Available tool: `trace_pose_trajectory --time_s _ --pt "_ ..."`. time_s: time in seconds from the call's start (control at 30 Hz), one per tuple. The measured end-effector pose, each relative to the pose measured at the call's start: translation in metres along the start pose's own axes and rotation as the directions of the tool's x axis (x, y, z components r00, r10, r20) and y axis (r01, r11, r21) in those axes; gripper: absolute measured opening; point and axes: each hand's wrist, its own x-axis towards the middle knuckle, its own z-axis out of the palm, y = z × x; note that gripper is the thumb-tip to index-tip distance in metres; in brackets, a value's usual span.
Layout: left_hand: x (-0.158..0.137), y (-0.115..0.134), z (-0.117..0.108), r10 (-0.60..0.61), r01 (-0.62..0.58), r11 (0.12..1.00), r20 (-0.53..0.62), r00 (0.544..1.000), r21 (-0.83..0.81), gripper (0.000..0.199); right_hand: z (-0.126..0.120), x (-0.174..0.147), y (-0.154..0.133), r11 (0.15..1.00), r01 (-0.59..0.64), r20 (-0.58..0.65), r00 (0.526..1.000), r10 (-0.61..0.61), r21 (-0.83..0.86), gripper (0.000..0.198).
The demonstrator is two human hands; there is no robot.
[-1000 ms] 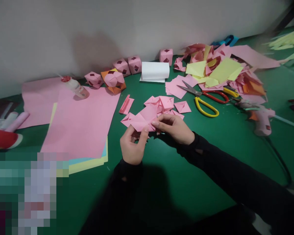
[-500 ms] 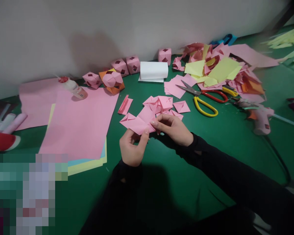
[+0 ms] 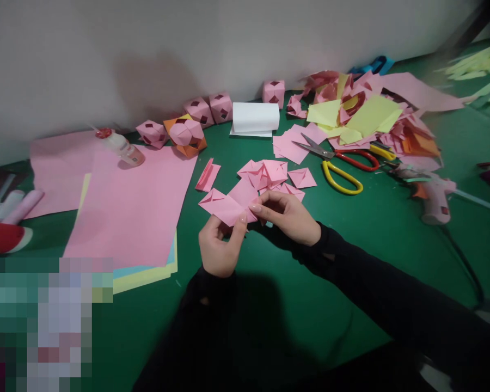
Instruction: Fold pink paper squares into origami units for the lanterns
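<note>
A pink folded paper piece (image 3: 237,204) is pinched between both hands above the green table. My left hand (image 3: 220,245) grips its lower edge, thumb on top and the other fingers mostly hidden beneath. On its right side, my right hand (image 3: 288,218) has thumb and forefinger closed on the paper. Just behind lie several folded pink paper units (image 3: 265,171), partly covered by the held piece and the right hand. A single folded unit (image 3: 302,177) rests to their right, and a narrow folded strip (image 3: 207,175) to their left.
Scissors (image 3: 330,158) with red and yellow handles lie open beside a heap of paper scraps (image 3: 363,114). A glue gun (image 3: 433,196) is at right. Pink sheets (image 3: 130,212) with a drink bottle (image 3: 122,148) lie left. Paper cubes (image 3: 220,107) and a white roll (image 3: 256,117) line the wall.
Both hands keep their pinch on the folded paper in nearly the same place. The whole view has shifted very slightly; nothing on the table has visibly moved.
</note>
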Motion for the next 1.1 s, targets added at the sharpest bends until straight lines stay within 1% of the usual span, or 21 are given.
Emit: trace_pose_trajectory --time_s 0.23,0.4,0.5,0.6,0.7,0.9,1.1 --pt "0.0008 0.0042 -0.0004 -0.016 0.016 1.000 0.008 1.000 0.000 0.016 0.0011 -0.0013 0.0012 0.999 0.044 0.002 0.999 -0.044 0.002 0.034" --pt "0.0003 0.0063 -0.0019 0.029 -0.029 1.000 0.042 0.999 0.006 0.017 0.0017 -0.0018 0.0020 0.998 0.055 -0.009 0.998 -0.055 0.013 0.035" --pt "0.0006 0.0057 -0.0023 0.035 -0.036 0.999 0.034 0.999 0.032 0.015 0.0018 -0.0025 0.0029 0.998 0.066 -0.007 0.998 -0.066 -0.001 0.034" --pt "0.0019 0.0065 -0.0022 0.024 -0.025 0.998 0.018 1.000 0.062 0.018 0.0019 -0.0031 0.0034 0.997 0.079 0.004 0.997 -0.079 -0.005 0.032" --pt "0.0027 0.0072 -0.0020 0.028 -0.029 0.998 0.019 0.999 0.062 0.019 0.0019 -0.0028 0.0031 0.998 0.062 0.013 0.998 -0.062 0.011 0.031" --pt "0.0012 0.0048 -0.0033 0.091 -0.092 0.989 0.015 0.996 0.120 0.019 0.0011 -0.0014 0.0016 0.999 0.017 0.051 0.999 -0.019 0.039 0.032" --pt "0.0010 0.0069 -0.0025 0.101 -0.102 0.987 0.014 0.995 0.127 0.015 -0.0001 -0.0009 0.0024 0.999 0.045 0.010 0.999 -0.045 0.027 0.031"
